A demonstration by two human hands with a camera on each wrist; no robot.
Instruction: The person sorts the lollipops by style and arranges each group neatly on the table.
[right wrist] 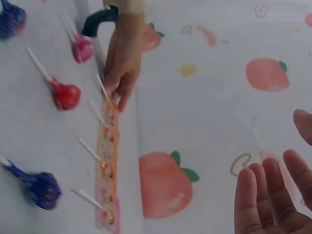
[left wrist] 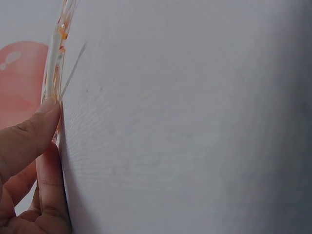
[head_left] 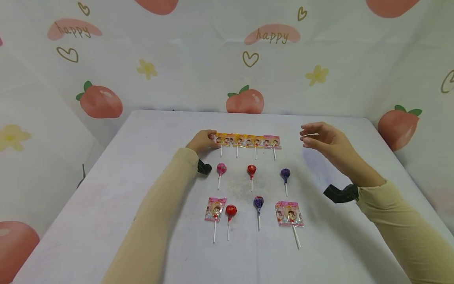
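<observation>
My left hand point(head_left: 203, 141) pinches the left end of a row of wrapped flat lollipops point(head_left: 247, 141) toward the back of the table. Orange wrappers make up most of that row, and a pink one is at its right end; the white sticks point toward me. Close up in the left wrist view, the thumb point(left wrist: 34, 134) presses on the clear wrapper's edge. My right hand point(head_left: 328, 146) hovers to the right of the row, fingers parted and holding nothing. In the right wrist view its fingers point(right wrist: 275, 190) are extended, away from the lollipops.
Nearer me lie round lollipops: pink point(head_left: 221, 169), red point(head_left: 251, 170) and purple point(head_left: 285, 173). In front are another red one point(head_left: 231, 210), another purple one point(head_left: 258, 202) and two pink-wrapped lollipops point(head_left: 214, 209). A fruit-patterned cloth point(head_left: 198, 79) hangs behind the white table point(head_left: 106, 197).
</observation>
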